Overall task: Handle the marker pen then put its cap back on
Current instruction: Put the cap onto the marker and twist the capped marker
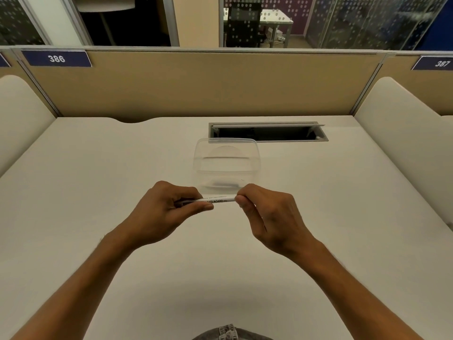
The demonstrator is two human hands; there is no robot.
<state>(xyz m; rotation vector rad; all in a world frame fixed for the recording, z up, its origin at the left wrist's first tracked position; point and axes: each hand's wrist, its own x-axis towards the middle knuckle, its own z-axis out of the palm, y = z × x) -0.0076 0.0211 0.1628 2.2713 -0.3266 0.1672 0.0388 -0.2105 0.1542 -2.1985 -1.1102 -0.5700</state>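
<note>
A white whiteboard marker pen (pixel 217 200) lies level between my two hands, a little above the desk. My left hand (pixel 169 212) grips its left part, thumb along the barrel and fingers curled over it. My right hand (pixel 264 214) pinches its right end with curled fingers, which hide that end. I cannot tell whether the cap is on or off, since both ends are covered.
A clear plastic container (pixel 226 165) stands on the white desk (pixel 98 180) just beyond my hands. Behind it is an open cable slot (pixel 268 132) in the desk. Beige partition panels close off the back and both sides.
</note>
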